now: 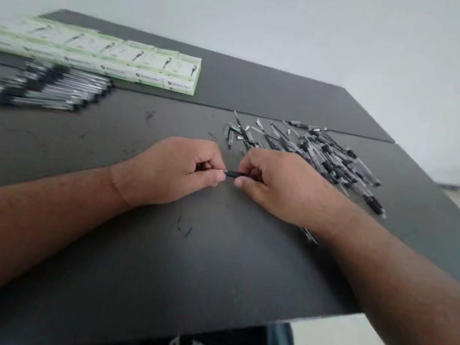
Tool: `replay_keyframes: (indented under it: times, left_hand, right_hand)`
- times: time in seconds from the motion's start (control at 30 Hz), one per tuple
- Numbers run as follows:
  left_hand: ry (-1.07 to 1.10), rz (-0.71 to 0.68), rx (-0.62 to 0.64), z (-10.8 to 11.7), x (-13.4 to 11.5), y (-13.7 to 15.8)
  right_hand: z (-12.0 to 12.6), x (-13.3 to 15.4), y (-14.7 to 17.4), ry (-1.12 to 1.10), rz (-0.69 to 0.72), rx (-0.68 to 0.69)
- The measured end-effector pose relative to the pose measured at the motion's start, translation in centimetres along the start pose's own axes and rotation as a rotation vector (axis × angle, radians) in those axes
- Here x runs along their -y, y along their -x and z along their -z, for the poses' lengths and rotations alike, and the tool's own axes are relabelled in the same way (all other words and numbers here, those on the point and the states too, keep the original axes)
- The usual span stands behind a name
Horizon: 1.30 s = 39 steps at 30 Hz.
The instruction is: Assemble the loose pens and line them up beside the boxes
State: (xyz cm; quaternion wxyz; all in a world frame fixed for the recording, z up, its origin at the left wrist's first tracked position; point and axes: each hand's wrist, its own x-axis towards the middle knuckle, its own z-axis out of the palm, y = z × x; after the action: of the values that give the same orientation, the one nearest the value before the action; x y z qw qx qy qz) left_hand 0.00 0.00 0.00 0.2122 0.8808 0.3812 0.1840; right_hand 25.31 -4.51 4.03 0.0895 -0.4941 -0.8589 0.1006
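Observation:
Both of my hands meet over the middle of the dark grey table, pinching one slim pen (232, 174) between them. My left hand (175, 166) is closed on its pale, narrow end. The dark part lies between the fingers of my right hand (282, 181), which hide the rest of it. Just beyond my right hand spreads a loose heap of clear and black pen parts (326, 155). Further left, a row of pens with black grips (49, 84) lies side by side, apart from my left hand.
Green and white boxes (150, 67) printed with pictures stand in a row at the back left of the table (200, 260). Small dark scraps (183, 227) lie near the front. A few thin pieces (309, 236) rest under my right forearm. A white wall rises behind.

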Motion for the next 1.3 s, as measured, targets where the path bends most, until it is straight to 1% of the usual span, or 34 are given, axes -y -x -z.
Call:
replay_keyframes:
  times: [0.1,0.17,0.3,0.47,0.53,0.67,0.83,1.0,1.2,1.3]
  left_hand:
    - [-0.005,-0.002,0.000,-0.01,-0.06,-0.06]
    - [0.001,-0.004,-0.006,-0.02,-0.05,-0.09]
    - [0.019,-0.011,-0.013,-0.08,0.05,-0.14]
    - [0.009,-0.018,-0.001,-0.12,0.16,-0.13]
    - [0.000,-0.016,0.000,-0.11,0.18,-0.11]
    - [-0.002,-0.019,0.000,-0.11,0.15,-0.08]
    - [-0.006,-0.023,-0.003,-0.14,0.04,-0.11]
    - [-0.006,-0.029,-0.012,-0.17,0.10,-0.10]
    - [-0.001,-0.031,-0.005,-0.15,0.16,-0.11]
    - [0.001,-0.030,-0.012,-0.15,0.18,-0.11]
  right_hand:
    - [0.10,0.01,-0.22,0.030,0.028,0.054]
    - [0.12,0.02,-0.27,0.021,0.026,0.058]
    - [0.17,0.10,-0.23,-0.011,-0.013,0.025]
    - [0.26,0.19,-0.22,0.055,0.020,0.084]
    - [0.24,0.16,-0.19,0.031,0.026,0.071]
    - [0.24,0.14,-0.11,-0.003,-0.009,0.028]
    - [0.31,0.20,-0.10,0.053,0.013,0.069]
    - [0.32,0.11,-0.06,0.005,-0.001,0.026]
    - [0.35,0.26,-0.17,0.064,0.011,0.102]
    - [0.31,0.28,-0.16,0.020,0.000,0.057]
